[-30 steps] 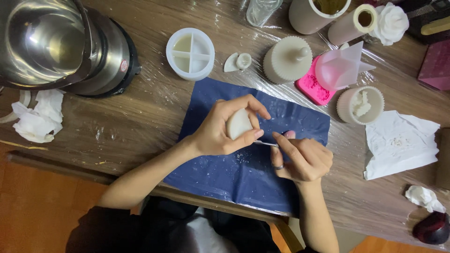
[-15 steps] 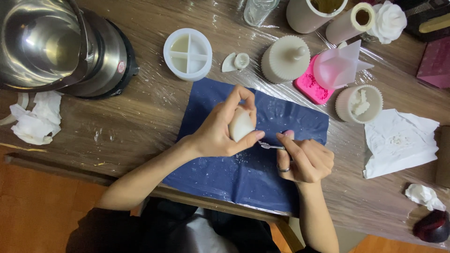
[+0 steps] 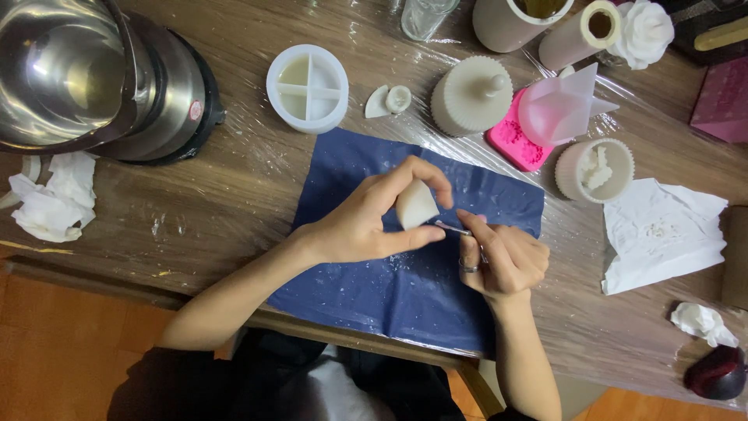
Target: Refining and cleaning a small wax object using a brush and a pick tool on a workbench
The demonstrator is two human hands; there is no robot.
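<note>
Right now, hands: the left hand [image 3: 366, 222] grips a white wax wedge [image 3: 415, 206] between thumb and fingers; the right hand [image 3: 502, 261] pinches a thin metal tool [image 3: 452, 228], its tip touching the wedge.
Wedge place: held just above the dark blue sheet [image 3: 389, 288], near its middle.
Containers: a white round four-part mould [image 3: 307, 87] beyond the sheet; a ribbed white jar [image 3: 471, 97], a pink mould [image 3: 516, 140] and a clear pink funnel [image 3: 559, 109] to its right.
Pot: a steel pot [image 3: 86, 74] at far left.
Paper: a white tissue [image 3: 662, 234] at right.
Surface: a wooden tabletop [image 3: 195, 203] covered in clear film.
</note>
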